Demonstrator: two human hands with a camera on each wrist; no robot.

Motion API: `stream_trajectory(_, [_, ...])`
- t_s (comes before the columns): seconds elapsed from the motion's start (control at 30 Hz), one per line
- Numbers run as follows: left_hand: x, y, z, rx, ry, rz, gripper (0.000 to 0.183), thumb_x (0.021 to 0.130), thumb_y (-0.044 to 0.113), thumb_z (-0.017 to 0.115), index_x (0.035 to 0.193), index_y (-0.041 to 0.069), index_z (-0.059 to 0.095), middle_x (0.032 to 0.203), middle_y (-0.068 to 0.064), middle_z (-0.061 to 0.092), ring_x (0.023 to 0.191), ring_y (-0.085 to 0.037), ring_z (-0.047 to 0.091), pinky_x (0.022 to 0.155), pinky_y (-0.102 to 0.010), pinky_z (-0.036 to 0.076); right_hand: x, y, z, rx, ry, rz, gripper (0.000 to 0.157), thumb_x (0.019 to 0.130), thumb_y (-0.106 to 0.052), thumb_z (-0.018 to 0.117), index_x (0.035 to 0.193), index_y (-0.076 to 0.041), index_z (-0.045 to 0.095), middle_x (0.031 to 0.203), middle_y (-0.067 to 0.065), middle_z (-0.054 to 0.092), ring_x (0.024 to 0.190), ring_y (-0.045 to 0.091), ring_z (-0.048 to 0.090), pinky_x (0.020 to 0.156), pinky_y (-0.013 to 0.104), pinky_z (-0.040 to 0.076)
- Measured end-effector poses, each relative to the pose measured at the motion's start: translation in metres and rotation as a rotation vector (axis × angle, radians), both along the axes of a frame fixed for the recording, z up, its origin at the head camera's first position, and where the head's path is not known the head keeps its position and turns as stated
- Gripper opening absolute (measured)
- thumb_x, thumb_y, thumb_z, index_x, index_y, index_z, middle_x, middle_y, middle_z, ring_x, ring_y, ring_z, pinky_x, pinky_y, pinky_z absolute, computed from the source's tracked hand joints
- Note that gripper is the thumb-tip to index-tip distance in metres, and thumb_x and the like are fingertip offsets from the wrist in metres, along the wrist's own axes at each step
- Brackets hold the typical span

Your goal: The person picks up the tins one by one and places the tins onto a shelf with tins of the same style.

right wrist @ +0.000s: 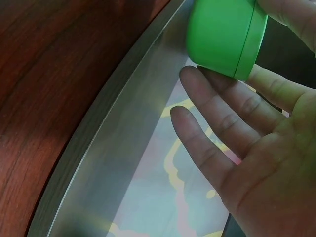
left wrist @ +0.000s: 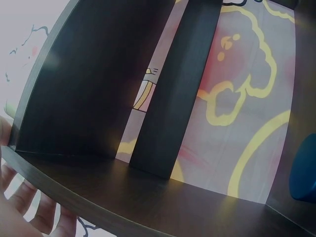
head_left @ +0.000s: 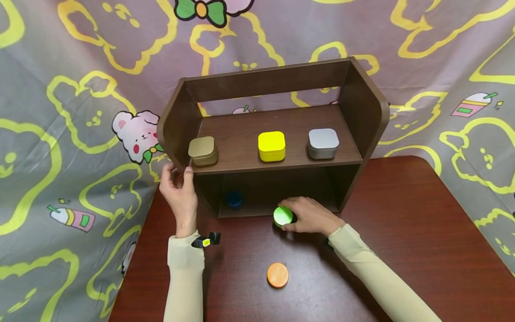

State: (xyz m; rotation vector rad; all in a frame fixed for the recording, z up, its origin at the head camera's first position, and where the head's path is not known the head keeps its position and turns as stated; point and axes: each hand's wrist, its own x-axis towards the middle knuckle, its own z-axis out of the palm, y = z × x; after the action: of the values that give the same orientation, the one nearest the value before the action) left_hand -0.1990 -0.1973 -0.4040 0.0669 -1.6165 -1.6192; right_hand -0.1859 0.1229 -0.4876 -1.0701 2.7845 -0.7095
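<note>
In the head view my right hand (head_left: 311, 215) pinches a round green tin (head_left: 283, 216) between thumb and fingers at the front edge of the lower shelf. The right wrist view shows the green tin (right wrist: 224, 37) with its lid seam, two of the fingers spread below it. My left hand (head_left: 179, 192) grips the left side panel of the brown wooden shelf (head_left: 277, 169), thumb at the front and fingers on the outer side. Inside the lower compartment, at the left, sits a round blue tin (head_left: 234, 200).
Along the upper shelf stand a gold tin (head_left: 203, 150), a yellow tin (head_left: 272, 146) and a silver tin (head_left: 323, 143), all squarish. A round orange tin (head_left: 277, 275) lies on the reddish-brown table (head_left: 418, 250) in front. Patterned cloth (head_left: 92, 188) hangs behind and beside the table.
</note>
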Motion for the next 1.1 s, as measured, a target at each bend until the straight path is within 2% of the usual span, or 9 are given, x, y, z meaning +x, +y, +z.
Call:
stream_trajectory(0.17, [0.0, -0.001, 0.0, -0.002, 0.004, 0.003, 0.016, 0.091, 0.001, 0.067, 0.105, 0.007, 0.07, 0.094, 0.007, 0.064, 0.087, -0.012, 0.062, 0.079, -0.023, 0.051, -0.003, -0.002, 0.0, -0.004, -0.005, -0.007, 0.046, 0.082, -0.034, 0.086, 0.121, -0.016, 0.069, 0.108, -0.003, 0.072, 0.089, 0.01, 0.063, 0.081, 0.032, 0.054])
stream_trajectory(0.4, [-0.002, -0.001, -0.001, 0.006, 0.009, 0.005, 0.015, 0.09, 0.0, 0.068, 0.105, 0.001, 0.069, 0.092, 0.007, 0.063, 0.085, -0.011, 0.061, 0.077, -0.022, 0.05, -0.008, -0.005, -0.001, 0.003, -0.012, -0.024, 0.048, 0.082, -0.035, 0.085, 0.123, -0.015, 0.069, 0.111, -0.003, 0.073, 0.091, 0.012, 0.064, 0.084, 0.034, 0.054])
stream_trajectory(0.57, [-0.001, -0.001, -0.001, 0.011, 0.022, 0.002, 0.014, 0.09, 0.0, 0.067, 0.102, 0.007, 0.07, 0.09, 0.007, 0.064, 0.083, -0.01, 0.062, 0.077, -0.022, 0.051, -0.011, -0.007, -0.003, 0.005, -0.014, -0.031, 0.049, 0.083, -0.035, 0.085, 0.125, -0.015, 0.069, 0.112, -0.002, 0.073, 0.092, 0.013, 0.065, 0.085, 0.035, 0.055])
stream_trajectory(0.83, [-0.001, -0.001, -0.002, -0.003, 0.013, 0.007, 0.016, 0.09, 0.003, 0.067, 0.106, -0.001, 0.069, 0.092, 0.008, 0.064, 0.086, -0.011, 0.062, 0.079, -0.023, 0.051, -0.015, -0.008, -0.003, 0.009, -0.025, -0.026, 0.049, 0.083, -0.033, 0.085, 0.125, -0.013, 0.069, 0.111, -0.001, 0.074, 0.091, 0.012, 0.065, 0.085, 0.035, 0.055])
stream_trajectory(1.1, [-0.003, -0.002, -0.003, -0.015, 0.023, 0.01, 0.017, 0.089, 0.002, 0.067, 0.105, 0.007, 0.071, 0.092, 0.01, 0.064, 0.085, -0.009, 0.062, 0.078, -0.022, 0.052, -0.022, -0.01, -0.003, 0.017, -0.042, -0.037, 0.049, 0.084, -0.033, 0.084, 0.126, -0.013, 0.069, 0.111, -0.001, 0.074, 0.092, 0.013, 0.064, 0.085, 0.035, 0.053])
